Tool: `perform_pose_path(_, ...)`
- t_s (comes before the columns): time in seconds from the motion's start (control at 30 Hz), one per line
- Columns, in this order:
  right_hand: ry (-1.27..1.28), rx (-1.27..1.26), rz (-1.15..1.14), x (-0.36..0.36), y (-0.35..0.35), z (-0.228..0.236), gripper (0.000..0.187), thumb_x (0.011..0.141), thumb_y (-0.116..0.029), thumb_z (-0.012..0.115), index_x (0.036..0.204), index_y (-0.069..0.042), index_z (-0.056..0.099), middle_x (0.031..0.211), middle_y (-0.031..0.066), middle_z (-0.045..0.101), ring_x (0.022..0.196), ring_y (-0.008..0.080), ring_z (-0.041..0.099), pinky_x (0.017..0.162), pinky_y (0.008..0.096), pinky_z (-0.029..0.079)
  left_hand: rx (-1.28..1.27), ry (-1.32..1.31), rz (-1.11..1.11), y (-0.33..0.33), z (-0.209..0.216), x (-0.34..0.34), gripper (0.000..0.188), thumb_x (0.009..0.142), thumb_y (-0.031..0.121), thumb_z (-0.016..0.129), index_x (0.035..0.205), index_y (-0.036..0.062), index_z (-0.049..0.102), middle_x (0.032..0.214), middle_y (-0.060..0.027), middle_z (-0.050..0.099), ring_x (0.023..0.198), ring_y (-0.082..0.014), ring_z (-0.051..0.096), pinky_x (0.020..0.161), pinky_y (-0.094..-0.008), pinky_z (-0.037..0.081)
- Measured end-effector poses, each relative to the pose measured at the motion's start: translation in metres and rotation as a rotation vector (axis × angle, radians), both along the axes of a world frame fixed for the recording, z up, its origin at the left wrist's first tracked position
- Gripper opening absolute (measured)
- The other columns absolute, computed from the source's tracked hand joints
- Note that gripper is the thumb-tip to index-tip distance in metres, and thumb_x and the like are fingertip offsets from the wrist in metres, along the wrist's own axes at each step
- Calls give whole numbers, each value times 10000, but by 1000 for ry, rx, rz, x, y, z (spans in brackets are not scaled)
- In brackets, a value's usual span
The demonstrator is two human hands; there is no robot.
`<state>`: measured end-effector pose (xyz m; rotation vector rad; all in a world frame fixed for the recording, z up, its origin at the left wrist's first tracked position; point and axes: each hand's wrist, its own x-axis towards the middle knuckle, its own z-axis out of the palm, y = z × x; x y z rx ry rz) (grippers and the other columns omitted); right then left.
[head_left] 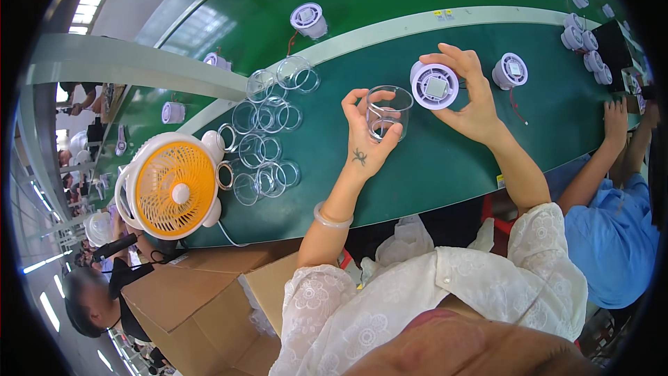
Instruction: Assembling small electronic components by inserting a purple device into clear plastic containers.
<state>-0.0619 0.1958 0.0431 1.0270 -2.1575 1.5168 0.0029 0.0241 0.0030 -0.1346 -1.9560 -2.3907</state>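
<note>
L hand (367,132) grips a clear plastic cup (387,111), fingers wrapped round its wall, held above the green belt (445,160). R hand (467,94) pinches a round white lamp module (434,85) just right of the cup, nearly touching it. Loose clear rings (268,146) lie well left of the cup, w/ an orange fan (174,184) beyond.

A small white fan with an orange grille (174,184) stands at the near edge of the green desk (431,160), just beside a cluster of clear plastic rings (268,132). Below the fan lie brown cardboard boxes (202,299), and several round white modules (583,40) sit at the desk's far right, near a co-worker in a blue shirt (612,237).
</note>
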Motion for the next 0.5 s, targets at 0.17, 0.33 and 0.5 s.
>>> perform_pose_path(0.17,20,25,-17,0,0,-2,679,557,-4,657,1173,-62,378,1023,45,562,854,188,438,742,266,400,-24,22,-42,1,0,-1,637,677,47,602,1127,77,151,1075,-160,396,848,-187,490,689,-285,444)
perform_pose_path(0.33,-135,-120,1,3,0,-10,628,594,-36,673,1131,-61,350,1002,62,494,814,145,472,690,261,415,134,1,-51,1,-1,-1,699,653,68,647,1170,72,177,1057,-138,401,841,-174,486,696,-268,444)
perform_pose_path(0.5,-549,-517,188,0,3,-10,366,835,-238,449,1123,-94,275,973,80,452,722,93,489,508,171,409,258,-66,-158,-12,-7,-5,770,548,107,744,1178,26,309,995,-79,421,858,-171,492,718,-272,448)
